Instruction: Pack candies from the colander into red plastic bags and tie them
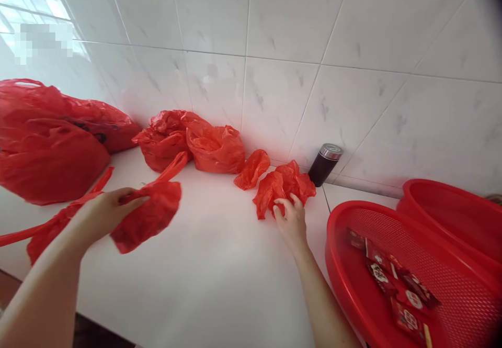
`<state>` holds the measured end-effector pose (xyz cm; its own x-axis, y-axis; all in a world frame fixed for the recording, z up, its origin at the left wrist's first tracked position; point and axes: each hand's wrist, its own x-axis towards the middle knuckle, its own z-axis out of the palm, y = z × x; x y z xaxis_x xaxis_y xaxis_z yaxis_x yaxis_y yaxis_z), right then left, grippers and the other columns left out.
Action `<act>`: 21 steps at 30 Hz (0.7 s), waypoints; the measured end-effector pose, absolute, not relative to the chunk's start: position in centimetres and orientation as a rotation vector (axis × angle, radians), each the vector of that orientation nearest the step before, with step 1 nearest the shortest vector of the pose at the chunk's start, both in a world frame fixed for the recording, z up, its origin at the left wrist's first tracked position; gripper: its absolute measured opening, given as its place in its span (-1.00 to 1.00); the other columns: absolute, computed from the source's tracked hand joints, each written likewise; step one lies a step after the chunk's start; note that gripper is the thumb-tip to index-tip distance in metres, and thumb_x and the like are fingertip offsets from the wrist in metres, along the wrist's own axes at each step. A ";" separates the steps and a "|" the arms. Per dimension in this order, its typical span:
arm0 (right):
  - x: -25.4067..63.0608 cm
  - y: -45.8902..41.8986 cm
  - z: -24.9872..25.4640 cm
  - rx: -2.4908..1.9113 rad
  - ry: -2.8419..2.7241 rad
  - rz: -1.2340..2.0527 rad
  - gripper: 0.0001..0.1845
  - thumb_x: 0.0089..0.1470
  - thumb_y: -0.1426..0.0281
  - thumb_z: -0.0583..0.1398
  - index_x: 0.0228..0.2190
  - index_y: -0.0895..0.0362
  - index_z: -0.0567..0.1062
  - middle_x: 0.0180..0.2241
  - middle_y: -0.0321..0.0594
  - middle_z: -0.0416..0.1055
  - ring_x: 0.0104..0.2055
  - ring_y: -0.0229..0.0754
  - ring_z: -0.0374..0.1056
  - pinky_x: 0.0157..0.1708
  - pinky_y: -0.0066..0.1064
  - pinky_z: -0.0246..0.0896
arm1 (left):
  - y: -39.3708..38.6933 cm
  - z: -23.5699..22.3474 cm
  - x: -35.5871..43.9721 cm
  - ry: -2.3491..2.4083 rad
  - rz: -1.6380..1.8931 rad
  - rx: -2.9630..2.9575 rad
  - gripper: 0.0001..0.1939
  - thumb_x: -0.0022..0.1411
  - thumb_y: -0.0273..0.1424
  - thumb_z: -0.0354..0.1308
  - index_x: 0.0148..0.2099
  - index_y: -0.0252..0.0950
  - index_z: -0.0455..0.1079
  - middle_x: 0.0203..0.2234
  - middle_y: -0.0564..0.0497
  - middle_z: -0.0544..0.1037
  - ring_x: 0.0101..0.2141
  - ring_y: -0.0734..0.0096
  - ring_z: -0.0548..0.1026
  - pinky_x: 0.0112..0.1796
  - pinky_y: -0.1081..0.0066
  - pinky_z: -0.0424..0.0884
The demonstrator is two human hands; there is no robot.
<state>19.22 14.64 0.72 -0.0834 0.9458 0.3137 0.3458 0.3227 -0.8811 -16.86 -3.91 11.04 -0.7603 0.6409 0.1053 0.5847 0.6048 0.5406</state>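
My left hand (105, 214) pinches a crumpled red plastic bag (151, 214) above the white countertop (212, 285), and a long red strip of plastic (58, 227) trails from it towards the left. My right hand (292, 220) rests on a loose red plastic bag (284, 188) and its fingers grip the crumpled film. A small red bag (253, 169) lies just beyond it. Further back against the wall, two bunched red bags (188, 141) sit together. A large heap of red bags (50, 138) fills the far left.
A red mesh basket (376, 233) holding several red paper packets (392, 280) stands at the lower right, with a red basin (451, 217) behind it. A dark steel-capped flask (324, 165) stands against the white tiled wall (274, 39). The counter's front edge runs along the lower left.
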 end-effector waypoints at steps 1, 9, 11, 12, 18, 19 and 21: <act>19.2 14.8 0.4 -1.213 -1.645 0.767 -0.78 -0.01 0.27 0.23 -0.29 0.08 0.55 0.16 0.00 0.20 0.26 0.20 0.03 0.20 0.12 -0.07 | -4.2 11.0 -17.9 2.796 0.750 0.970 -0.57 -0.04 0.02 0.25 -0.26 -0.19 0.52 -0.59 0.16 0.43 -0.41 0.29 0.44 -0.23 0.27 0.36; 18.4 12.4 4.0 -1.027 -1.723 0.714 -0.73 0.18 0.28 0.10 -0.13 0.07 0.50 -0.02 -0.09 0.43 0.07 -0.05 0.32 0.11 -0.16 0.20 | -1.2 6.3 -10.9 2.651 1.079 1.465 -0.53 0.21 -0.07 0.07 0.09 -0.15 0.37 0.15 -0.16 0.40 0.15 -0.14 0.30 0.13 -0.15 0.15; 17.8 10.7 5.4 -0.959 -1.703 0.731 -0.75 0.19 0.33 0.11 -0.12 0.05 0.48 -0.04 -0.14 0.44 0.04 -0.10 0.34 0.08 -0.21 0.23 | 0.0 4.8 -5.8 2.366 1.085 1.640 -0.39 0.14 -0.03 0.15 0.19 -0.13 0.29 0.12 -0.11 0.44 0.03 0.09 0.45 0.02 0.17 0.37; 17.5 9.8 5.9 -0.928 -1.706 0.753 -0.75 0.18 0.36 0.11 -0.10 0.04 0.47 -0.04 -0.15 0.43 0.03 -0.11 0.35 0.06 -0.24 0.25 | 0.5 4.3 -3.4 2.111 1.104 1.627 -0.30 0.14 -0.06 0.17 0.28 -0.16 0.19 0.17 -0.15 0.38 0.04 0.08 0.44 -0.01 0.19 0.40; 18.2 6.9 6.5 -0.875 -1.765 0.859 -0.70 0.20 0.39 0.09 -0.04 0.02 0.47 -0.07 -0.16 0.43 -0.03 -0.15 0.38 -0.02 -0.31 0.30 | 2.1 4.1 2.1 1.635 1.174 1.323 -0.77 0.17 -0.29 0.07 -0.23 -0.26 0.49 -0.37 -0.03 0.59 -0.34 0.24 0.52 -0.26 0.27 0.46; 18.7 7.0 6.5 -0.904 -1.722 0.875 -0.72 0.21 0.36 0.10 -0.07 0.03 0.48 -0.07 -0.16 0.44 -0.01 -0.14 0.38 0.01 -0.30 0.29 | 2.2 4.2 1.2 1.647 1.167 1.299 -0.80 0.15 -0.32 0.06 -0.33 -0.27 0.48 -0.48 0.00 0.56 -0.42 0.27 0.50 -0.33 0.29 0.44; 19.8 7.3 6.3 -0.973 -1.579 0.934 -0.73 0.20 0.31 0.12 -0.10 0.05 0.50 -0.05 -0.16 0.46 0.03 -0.11 0.36 0.05 -0.27 0.26 | 2.0 4.3 -1.2 1.663 1.171 1.235 -0.82 0.09 -0.35 0.08 -0.36 -0.28 0.48 -0.55 0.03 0.53 -0.50 0.32 0.45 -0.43 0.33 0.40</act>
<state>19.80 7.26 6.27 -0.1585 0.9224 0.3522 0.1351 0.3736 -0.9177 -1.15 2.02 4.26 -0.2591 0.9649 -0.0424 0.2853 0.1184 0.9511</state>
